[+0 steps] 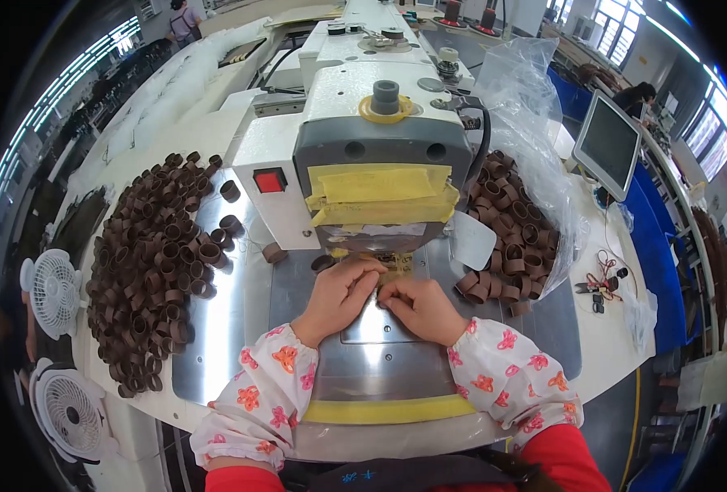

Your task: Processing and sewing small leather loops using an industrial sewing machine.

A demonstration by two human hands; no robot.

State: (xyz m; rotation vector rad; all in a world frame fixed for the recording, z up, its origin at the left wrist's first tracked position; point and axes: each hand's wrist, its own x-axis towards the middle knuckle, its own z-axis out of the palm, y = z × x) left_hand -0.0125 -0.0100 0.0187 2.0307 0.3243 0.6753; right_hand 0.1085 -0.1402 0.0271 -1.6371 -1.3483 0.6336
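Both my hands work side by side under the head of a white and grey industrial sewing machine (pixel 384 139). My left hand (pixel 343 297) is closed, its fingers curled in near the needle area. Close to its right, my right hand (pixel 422 307) is pinched shut, fingertips almost meeting the left ones. A small dark bit shows at the right fingertips; what they hold is mostly hidden. Just left of the left hand, brown ring-shaped bands (pixel 274 252) lie on the metal plate (pixel 388 373). A big heap of brown bands (pixel 154 262) sits farther left.
At right, more brown bands (pixel 515 225) lie beside a clear plastic bag (pixel 536 107). A screen (pixel 608 143) and small cutters (pixel 599 287) are farther right. Two white fans (pixel 68 414) stand at left. Yellow tape (pixel 388 410) runs along the plate's front. Other people are in the background.
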